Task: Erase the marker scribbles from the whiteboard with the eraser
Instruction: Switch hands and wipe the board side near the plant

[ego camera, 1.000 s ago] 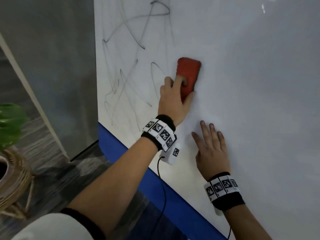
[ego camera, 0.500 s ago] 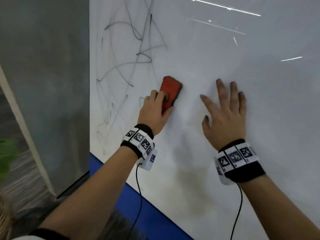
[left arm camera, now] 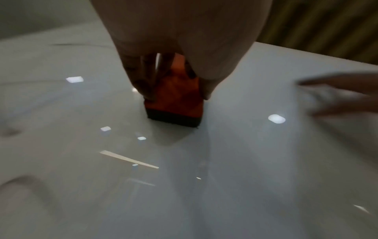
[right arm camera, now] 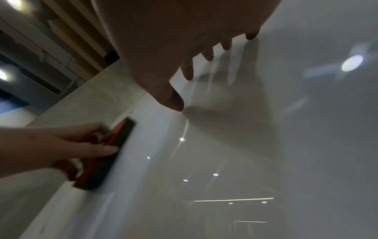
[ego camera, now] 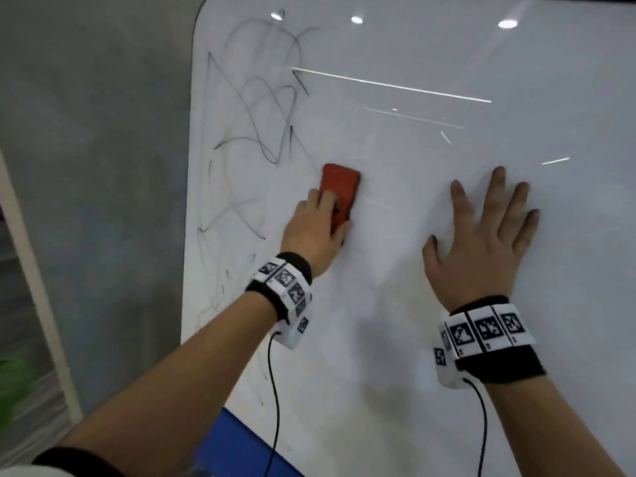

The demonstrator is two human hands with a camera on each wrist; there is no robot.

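Left hand (ego camera: 315, 232) grips the red eraser (ego camera: 340, 191) between fingers and thumb, its dark felt face (seen from the left wrist) pressed flat against the whiteboard (ego camera: 413, 270). Right hand (ego camera: 481, 242) lies well apart to the right, fingers spread, palm against the board. Black marker scribbles (ego camera: 254, 132) cover the board's upper-left area, just left of the eraser.
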